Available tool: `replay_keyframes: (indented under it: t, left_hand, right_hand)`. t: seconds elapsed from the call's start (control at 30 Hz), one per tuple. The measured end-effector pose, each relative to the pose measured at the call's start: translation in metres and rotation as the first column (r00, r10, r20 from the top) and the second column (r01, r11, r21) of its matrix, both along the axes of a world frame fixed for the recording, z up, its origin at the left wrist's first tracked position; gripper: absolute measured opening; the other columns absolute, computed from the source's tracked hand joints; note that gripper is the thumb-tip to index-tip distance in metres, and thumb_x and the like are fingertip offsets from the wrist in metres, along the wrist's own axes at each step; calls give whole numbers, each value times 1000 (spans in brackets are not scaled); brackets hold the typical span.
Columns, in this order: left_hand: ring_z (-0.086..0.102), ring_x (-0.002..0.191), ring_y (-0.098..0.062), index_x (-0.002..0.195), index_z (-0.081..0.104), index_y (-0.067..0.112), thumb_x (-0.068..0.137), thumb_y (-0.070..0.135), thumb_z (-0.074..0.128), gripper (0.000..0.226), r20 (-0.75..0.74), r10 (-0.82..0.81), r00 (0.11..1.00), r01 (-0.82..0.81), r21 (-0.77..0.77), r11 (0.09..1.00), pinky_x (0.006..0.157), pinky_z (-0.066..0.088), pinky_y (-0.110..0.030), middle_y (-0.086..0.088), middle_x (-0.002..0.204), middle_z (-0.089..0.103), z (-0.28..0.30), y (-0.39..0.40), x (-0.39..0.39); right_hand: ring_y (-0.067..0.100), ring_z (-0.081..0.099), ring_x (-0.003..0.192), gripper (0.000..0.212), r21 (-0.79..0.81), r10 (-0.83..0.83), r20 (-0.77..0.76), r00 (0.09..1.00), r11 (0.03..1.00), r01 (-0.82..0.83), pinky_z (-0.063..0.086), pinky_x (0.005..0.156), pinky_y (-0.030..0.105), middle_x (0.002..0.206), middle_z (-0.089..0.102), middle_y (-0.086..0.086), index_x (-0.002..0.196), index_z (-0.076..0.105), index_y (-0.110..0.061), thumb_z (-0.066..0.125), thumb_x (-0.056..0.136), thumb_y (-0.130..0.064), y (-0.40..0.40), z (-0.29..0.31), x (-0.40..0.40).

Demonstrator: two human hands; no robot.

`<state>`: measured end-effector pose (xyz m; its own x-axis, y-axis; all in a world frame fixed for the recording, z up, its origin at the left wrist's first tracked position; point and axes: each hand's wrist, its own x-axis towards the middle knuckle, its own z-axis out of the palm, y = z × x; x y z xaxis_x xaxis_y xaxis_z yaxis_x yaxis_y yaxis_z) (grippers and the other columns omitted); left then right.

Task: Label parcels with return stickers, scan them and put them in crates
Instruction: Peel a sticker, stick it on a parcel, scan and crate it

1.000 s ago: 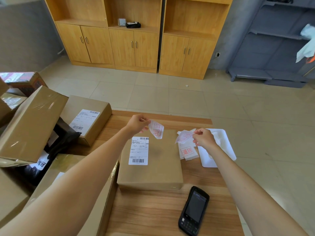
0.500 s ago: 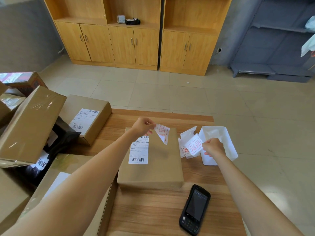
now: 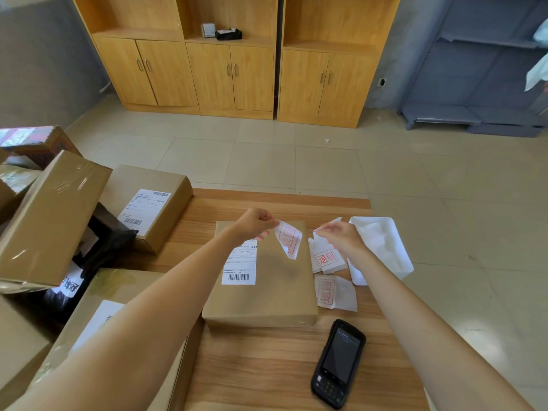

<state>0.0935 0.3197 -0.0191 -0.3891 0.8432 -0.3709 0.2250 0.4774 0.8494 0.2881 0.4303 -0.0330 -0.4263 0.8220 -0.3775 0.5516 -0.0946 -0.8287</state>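
1. Left hand (image 3: 252,224) raised over the parcel (image 3: 267,280), pinching a return sticker (image 3: 289,240) that hangs below its fingertips.
2. Right hand (image 3: 341,237) hovers beside it, fingers loose, holding nothing, above the sticker stack (image 3: 327,259).
3. Wooden tabletop (image 3: 267,366); scanner (image 3: 338,363) nearer the person; tiled floor (image 3: 296,161), wooden cabinets (image 3: 231,72) beyond.

A bright, evenly lit indoor view with soft daylight, faint shadows under the brown box (image 3: 261,280) on the table (image 3: 267,366), mild glare on taped cartons (image 3: 50,215) at left, slight blur on the hands, and wide-angle bending of straight lines toward the edges
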Motion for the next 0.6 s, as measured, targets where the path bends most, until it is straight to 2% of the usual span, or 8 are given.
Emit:
replay_keyframes:
  t: [0.1,0.2,0.37,0.47,0.57,0.6]
  left_hand:
    - [55,68,-9,74,49,12,96,16,57,23,-5,-68,998,68,-11,998,62,46,-20,1,79,54,3,2,5]
    - [58,70,-7,77,50,13,96,18,57,20,-25,-118,993,118,-15,993,64,47,-20,2,81,56,8,1,7]
    - [60,72,-9,83,55,14,96,16,56,12,-32,-132,991,132,9,991,65,48,-20,3,85,60,16,-8,4]
    - [60,73,-11,97,57,8,96,17,56,9,-43,-120,992,121,7,993,64,47,-20,3,88,60,19,-16,-1]
    - [60,75,-13,109,56,7,98,21,53,19,-68,-94,993,93,-14,996,65,45,-22,-4,99,62,21,-22,-2]
    - [60,77,-14,118,52,8,99,26,51,26,-69,-92,993,89,-44,995,67,45,-25,-6,105,61,22,-24,-1]
  right_hand:
    - [9,56,94,28,37,156,-92,984,988,-153,40,77,20,100,62,-2,106,68,-13,75,82,-24,-13,17,-23]
    - [8,56,89,26,91,258,-71,964,964,-251,42,72,15,91,60,-6,108,67,-10,72,83,-17,-24,26,-38]
    - [10,54,86,16,149,284,-20,959,949,-278,40,66,14,87,60,-4,100,68,-9,66,84,-9,-33,29,-50]
    - [10,54,86,17,145,312,-22,950,941,-306,40,66,16,90,61,-3,102,68,-8,66,85,-10,-37,30,-54]
    - [10,55,84,11,134,330,-35,943,937,-323,41,66,19,87,61,-4,97,67,-12,65,86,-11,-41,31,-59]
    - [11,54,82,8,129,329,-42,943,938,-321,40,66,20,85,60,-4,94,66,-14,64,87,-11,-43,31,-60]
